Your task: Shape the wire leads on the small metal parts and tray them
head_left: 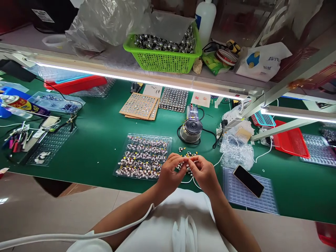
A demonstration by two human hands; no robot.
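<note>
The left hand (pixel 170 173) and right hand (pixel 204 171) meet at the fingertips above a heap of small parts (pixel 188 156) on the green worktop (pixel 94 140) — I cannot tell whether either is closed on a part. Left of the heap lies a clear tray (pixel 169 140) filled with rows of parts — a phone (pixel 249 181) lies to the right.

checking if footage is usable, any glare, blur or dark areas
Head view: the light strip burns out white; pale sheen on the green tabletop; dim background upper right; left hand and right hand fairly sharp, anything between them too small to tell.
</note>
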